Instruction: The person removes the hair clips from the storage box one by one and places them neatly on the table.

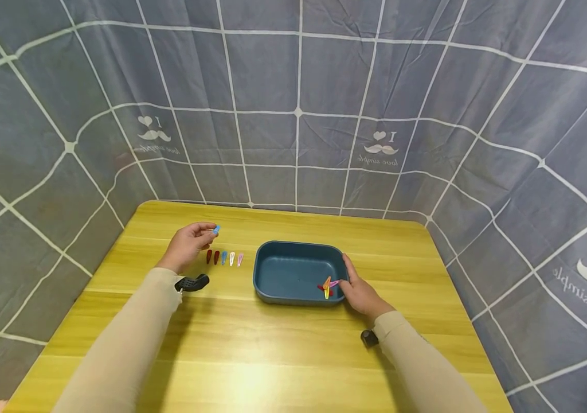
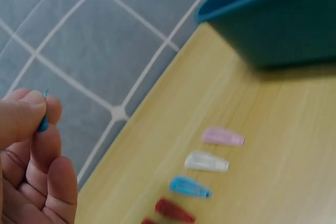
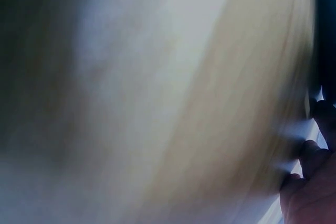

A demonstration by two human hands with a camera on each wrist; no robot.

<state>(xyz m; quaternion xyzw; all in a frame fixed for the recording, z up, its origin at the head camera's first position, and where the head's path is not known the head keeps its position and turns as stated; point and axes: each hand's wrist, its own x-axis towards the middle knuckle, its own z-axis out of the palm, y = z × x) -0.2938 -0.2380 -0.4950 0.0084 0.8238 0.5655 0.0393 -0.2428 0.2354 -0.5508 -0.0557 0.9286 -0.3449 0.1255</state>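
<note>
Thumb and forefinger of my left hand (image 1: 186, 246) pinch a blue hair clip (image 1: 216, 229), held above the table's far left part. In the left wrist view this clip (image 2: 43, 119) shows edge-on between the fingertips. Below the hand lies a row of snap hair clips: two dark red ones, a blue clip (image 1: 224, 257), a white clip (image 1: 232, 258) and a pink clip (image 1: 240, 260). My right hand (image 1: 363, 293) grips the right wall of a dark blue plastic bin (image 1: 273, 295), thumb over the rim. Near that thumb, orange, yellow, red and pink clips (image 1: 327, 285) lie bunched inside the bin.
The yellow wood-grain table (image 1: 231, 355) carries everything. A grey curtain (image 1: 267, 74) with white grid lines hangs round its back and sides. Each wrist wears a black strap device (image 1: 192, 283). The right wrist view is mostly blurred, with fingers (image 3: 315, 158) at its edge.
</note>
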